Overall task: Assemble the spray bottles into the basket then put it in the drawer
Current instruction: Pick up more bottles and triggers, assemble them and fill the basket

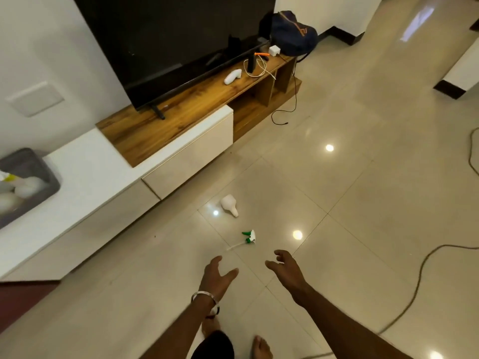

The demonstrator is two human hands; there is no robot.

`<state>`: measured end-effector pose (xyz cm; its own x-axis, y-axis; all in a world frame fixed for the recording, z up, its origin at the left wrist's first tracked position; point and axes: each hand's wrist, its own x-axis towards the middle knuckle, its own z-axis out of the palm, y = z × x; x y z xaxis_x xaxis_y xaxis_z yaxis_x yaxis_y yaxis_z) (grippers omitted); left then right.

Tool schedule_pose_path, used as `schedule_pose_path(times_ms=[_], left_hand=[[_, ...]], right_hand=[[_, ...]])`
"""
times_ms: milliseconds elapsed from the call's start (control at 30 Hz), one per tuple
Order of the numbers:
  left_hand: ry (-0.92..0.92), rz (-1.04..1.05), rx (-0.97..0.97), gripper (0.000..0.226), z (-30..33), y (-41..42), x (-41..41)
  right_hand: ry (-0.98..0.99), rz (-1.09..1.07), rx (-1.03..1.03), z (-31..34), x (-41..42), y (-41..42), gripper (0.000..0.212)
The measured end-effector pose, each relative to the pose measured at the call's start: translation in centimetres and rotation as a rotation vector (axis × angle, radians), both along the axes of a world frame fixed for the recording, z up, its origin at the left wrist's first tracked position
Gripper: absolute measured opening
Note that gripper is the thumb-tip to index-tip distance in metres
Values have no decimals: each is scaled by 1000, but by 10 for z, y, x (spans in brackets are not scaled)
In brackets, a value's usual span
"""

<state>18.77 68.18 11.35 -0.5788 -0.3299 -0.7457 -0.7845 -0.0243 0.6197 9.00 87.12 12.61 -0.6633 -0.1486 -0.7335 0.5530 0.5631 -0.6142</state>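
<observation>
Reaching hands above a bottle and its spray head on the floor

Spreading across most of the view, the glossy tiled floor [363, 177] carries small bright reflections of lamps. Along the left runs a low white and wood TV unit [160, 130] with a dark television [166, 40] standing on it and a closed white drawer front [189, 159] facing the floor. A dark backpack [293, 32] sits at the far end of the unit. At the left edge, on the white top, a grey basket [39, 172] holds pale bottles, blurred.

Both arms stretch forward over the floor. The left hand [216, 277], with a metal bangle [204, 296] on its wrist, has its fingers spread and holds nothing. The right hand [285, 268] is likewise empty, its fingers loosely curved and apart.

A white bottle [229, 204] without its top lies on its side on the tiles, near the drawer front and well ahead of both hands. The green and white spray head [247, 238], with its thin tube, lies between the bottle and the hands, apart from the bottle, just ahead of the fingertips and touched by neither hand.
</observation>
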Motion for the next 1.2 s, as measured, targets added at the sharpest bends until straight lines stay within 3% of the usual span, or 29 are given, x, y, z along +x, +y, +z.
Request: schedule_pose_path(times_ms=[267,433,633,833,1033,1200], left_hand=[[-18,-214,-114,78,-17,-55,-104],[-7,-252,-78,75,-67,-118,-185],[-60,-287,-101,78,-174,-167,-261],[-51,-374,-148,77,-333,-174,-325],[-91,-348,-266,89,-476,-194,-368],[-121,-320,-307,100,-551,-204,-389]], right_hand=[[-57,-147,-28,-24,-65,-40,54],[-102,-240,5,-64,-119,-101,50],[-164,-321,20,-161,-168,-166,46],[-206,-399,33,-323,-193,-200,44],[-271,-467,30,-472,-182,-210,41],[-317,-447,36,-546,-156,-209,39]])
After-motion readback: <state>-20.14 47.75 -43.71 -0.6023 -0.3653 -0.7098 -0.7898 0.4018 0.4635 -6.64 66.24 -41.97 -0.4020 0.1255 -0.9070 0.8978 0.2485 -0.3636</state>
